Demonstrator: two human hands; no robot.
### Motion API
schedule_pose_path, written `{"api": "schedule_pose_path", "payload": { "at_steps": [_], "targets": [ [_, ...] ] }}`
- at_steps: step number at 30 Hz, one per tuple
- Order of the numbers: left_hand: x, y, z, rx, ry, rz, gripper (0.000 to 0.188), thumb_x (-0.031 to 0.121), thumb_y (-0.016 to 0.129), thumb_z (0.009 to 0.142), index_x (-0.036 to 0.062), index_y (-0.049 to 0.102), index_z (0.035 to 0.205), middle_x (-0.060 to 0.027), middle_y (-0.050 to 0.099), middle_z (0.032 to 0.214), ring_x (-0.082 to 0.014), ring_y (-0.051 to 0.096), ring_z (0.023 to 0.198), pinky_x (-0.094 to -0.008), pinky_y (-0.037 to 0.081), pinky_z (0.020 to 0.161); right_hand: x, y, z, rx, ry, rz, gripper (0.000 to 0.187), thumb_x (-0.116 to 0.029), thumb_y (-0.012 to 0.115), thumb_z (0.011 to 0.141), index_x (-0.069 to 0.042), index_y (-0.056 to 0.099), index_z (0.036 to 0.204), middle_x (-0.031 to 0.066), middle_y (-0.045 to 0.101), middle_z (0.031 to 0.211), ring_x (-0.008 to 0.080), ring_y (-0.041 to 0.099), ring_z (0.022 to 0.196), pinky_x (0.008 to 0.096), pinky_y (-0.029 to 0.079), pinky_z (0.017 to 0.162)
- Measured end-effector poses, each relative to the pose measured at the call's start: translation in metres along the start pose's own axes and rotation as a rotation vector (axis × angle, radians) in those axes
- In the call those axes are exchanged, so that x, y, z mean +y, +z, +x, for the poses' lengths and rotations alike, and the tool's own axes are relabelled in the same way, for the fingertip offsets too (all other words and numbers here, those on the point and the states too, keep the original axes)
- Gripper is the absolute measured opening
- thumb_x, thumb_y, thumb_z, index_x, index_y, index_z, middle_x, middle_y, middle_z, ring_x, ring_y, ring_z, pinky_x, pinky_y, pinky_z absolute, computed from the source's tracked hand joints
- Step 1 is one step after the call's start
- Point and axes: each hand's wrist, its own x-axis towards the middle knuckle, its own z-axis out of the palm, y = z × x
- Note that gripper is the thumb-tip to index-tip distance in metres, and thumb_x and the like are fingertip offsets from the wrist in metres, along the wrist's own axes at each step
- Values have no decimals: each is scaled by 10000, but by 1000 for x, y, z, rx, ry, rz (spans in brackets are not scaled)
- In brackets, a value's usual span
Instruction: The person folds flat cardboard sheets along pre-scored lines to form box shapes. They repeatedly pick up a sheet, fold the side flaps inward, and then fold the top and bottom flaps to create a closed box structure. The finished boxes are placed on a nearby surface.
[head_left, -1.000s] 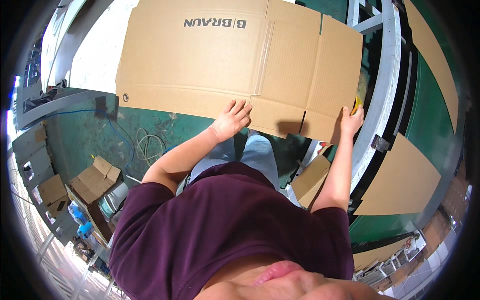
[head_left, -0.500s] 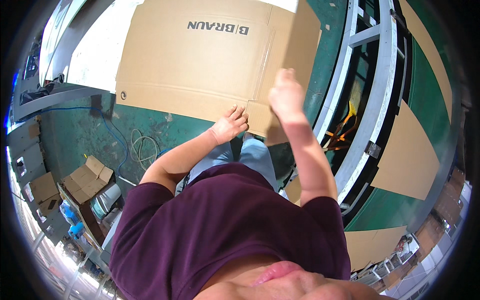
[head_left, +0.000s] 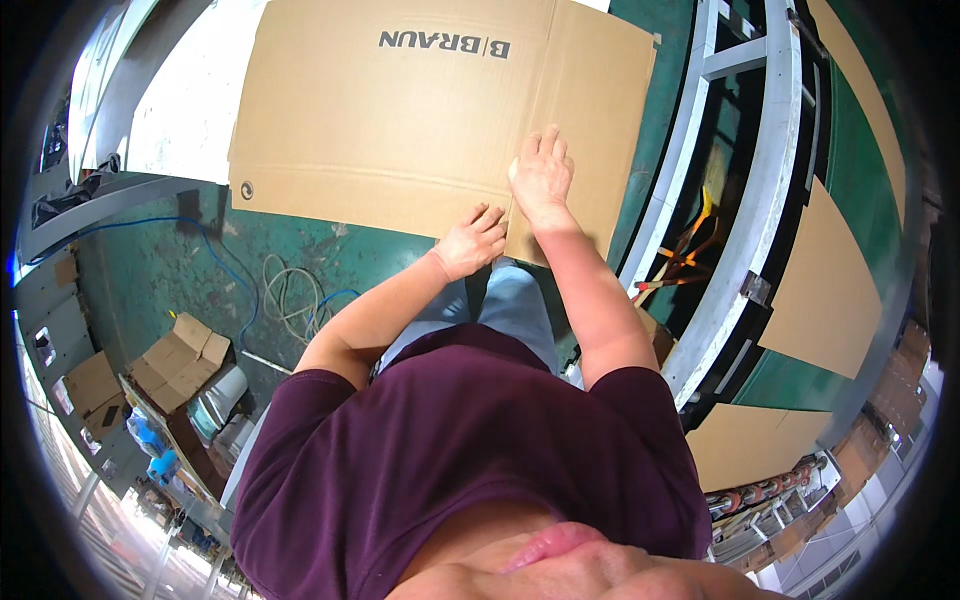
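Note:
A large flat brown cardboard sheet (head_left: 380,110) with dark print and a crease along its right part lies in front of me on a white surface. My left hand (head_left: 474,242) rests on its near edge, fingers stretched over the board; the thumb is hard to make out. Further right, my right hand (head_left: 543,178) presses flat on the cardboard beside the crease, fingers pointing away from me. Neither hand appears to grip anything.
To the right runs a metal conveyor frame (head_left: 745,220) with cardboard pieces (head_left: 825,285) on green belting beyond it. A blue hose (head_left: 225,262) and a pale coiled hose (head_left: 290,300) lie on the green floor. An opened carton (head_left: 180,360) stands at lower left.
The right panel of the cardboard, partly tilted before, now lies flat. My right hand has moved left and spread from a closed shape. My left hand has shifted slightly right along the edge.

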Motion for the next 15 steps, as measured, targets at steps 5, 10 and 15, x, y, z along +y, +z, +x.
{"api": "schedule_pose_path", "payload": {
  "at_steps": [5,10,15],
  "targets": [
    [-5,-2,2,30,17,-46,194,232,652,732,102,606,869,-55,594,1135,-257,505,1189,-432,373,1041,3,-10,-7,-47,73,129,557,-291,610,797,-11,519,1270,221,409,1419,341,457,1187,475,399,942],
    [-5,5,0,124,7,-57,223,228,677,725,101,623,899,-53,601,1108,-257,530,1153,-423,396,1027,15,-11,-51,80,-67,352,627,-340,631,806,-38,480,1335,187,342,1473,375,305,1355,495,261,1074],
    [-3,1,0,213,-121,-193,312,216,724,701,61,604,944,-118,564,1068,-302,557,1075,-433,446,977,16,-21,-109,-121,-359,714,626,-170,647,698,-31,504,1291,154,423,1413,364,319,1365,515,191,1146]
  ]
}}
